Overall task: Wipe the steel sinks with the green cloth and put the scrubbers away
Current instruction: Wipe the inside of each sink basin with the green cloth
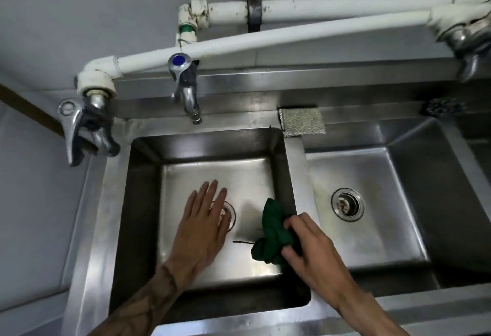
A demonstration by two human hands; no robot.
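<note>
Two steel sinks stand side by side: the left sink [279, 149] and the right sink [403, 165]. My right hand [308, 245] grips the bunched green cloth [272, 232] against the right inner wall of the left sink. Flat and empty, my left hand [203, 225] hovers over that sink's drain [230, 212], partly covering it. A silver square scrubber [303, 122] lies on the back ledge between the sinks. A dark wire scrubber [442, 106] rests on the ledge behind the right sink.
Three taps hang over the back ledge: one at the left [85, 128], one with a blue cap [186, 88], one at the far right [467, 48]. White pipes [292, 31] run along the wall. The right sink's drain [347, 204] is uncovered.
</note>
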